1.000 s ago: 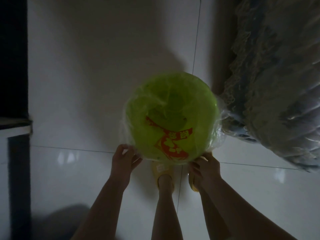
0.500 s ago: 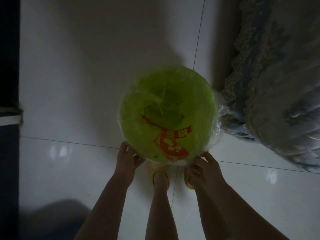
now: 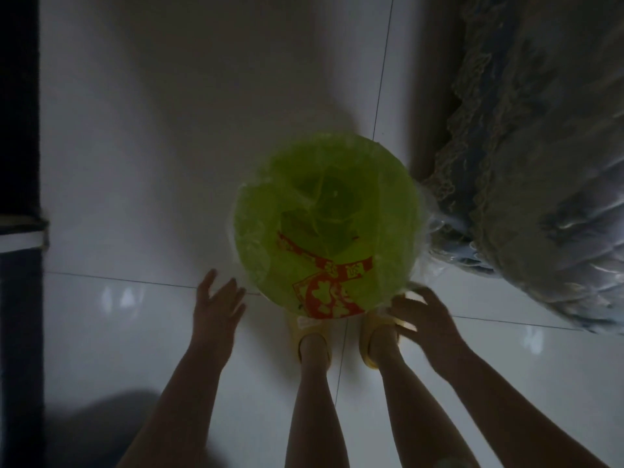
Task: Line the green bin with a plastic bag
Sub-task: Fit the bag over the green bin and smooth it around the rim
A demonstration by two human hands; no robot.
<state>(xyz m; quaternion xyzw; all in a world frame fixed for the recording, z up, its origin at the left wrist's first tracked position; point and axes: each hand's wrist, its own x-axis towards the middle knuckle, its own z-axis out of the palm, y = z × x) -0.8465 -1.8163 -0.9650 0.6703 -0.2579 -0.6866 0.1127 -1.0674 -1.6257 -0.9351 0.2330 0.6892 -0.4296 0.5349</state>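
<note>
The round green bin [image 3: 260, 211] stands on the white tiled floor just ahead of my feet, seen from above. A clear plastic bag [image 3: 329, 282] with red print lines its inside and folds over the rim, bulging out on the right side. My left hand [image 3: 217, 304] hovers just left of the bin's near edge, fingers spread, holding nothing. My right hand [image 3: 423, 314] is at the near right edge, fingers apart, touching or almost touching the bag's overhang; the blur hides any grip.
A bed with a lace-trimmed cover [image 3: 526, 184] rises close on the right, nearly touching the bin. Dark furniture [image 3: 20, 163] runs along the left edge. My feet in yellow slippers [image 3: 312, 332] stand right behind the bin. Open floor lies ahead and left.
Both hands have let go of the bag's edge at the rim. The left hand moved out to the left and opened; the right hand spread its fingers.
</note>
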